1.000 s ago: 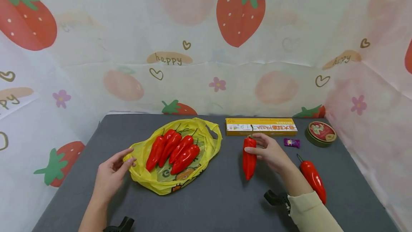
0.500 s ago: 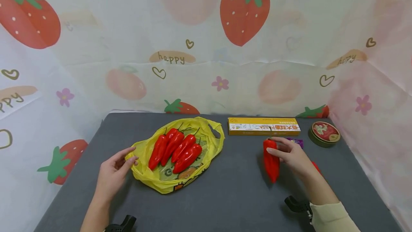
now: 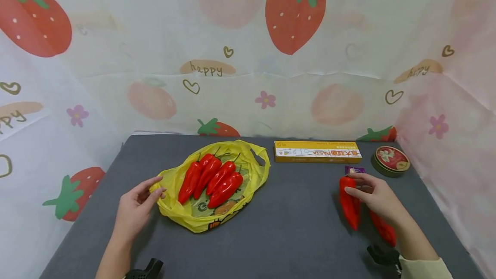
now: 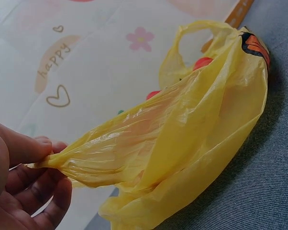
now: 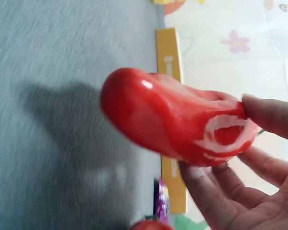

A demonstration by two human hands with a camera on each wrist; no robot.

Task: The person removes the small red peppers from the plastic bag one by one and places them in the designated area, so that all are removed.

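Your left hand pinched the near-left rim of a yellow plastic bag between thumb and fingers; in the left wrist view the film was drawn into a gathered point at your fingertips. The bag lay open on the dark grey table, with five glossy red peppers bunched inside it.

Your right hand held another pepper near its stem end, thumb on one side and fingers on the other. That pepper hung above the tabletop, well to the right of the bag, its tip slanting downward (its shadow fell on the cloth, apart from it). A loose red pepper lay just beside it, partly hidden by your hand and forearm. Beyond your fingers sat a small purple packet, a round red-lidded tin and a long yellow-and-white pasta box.
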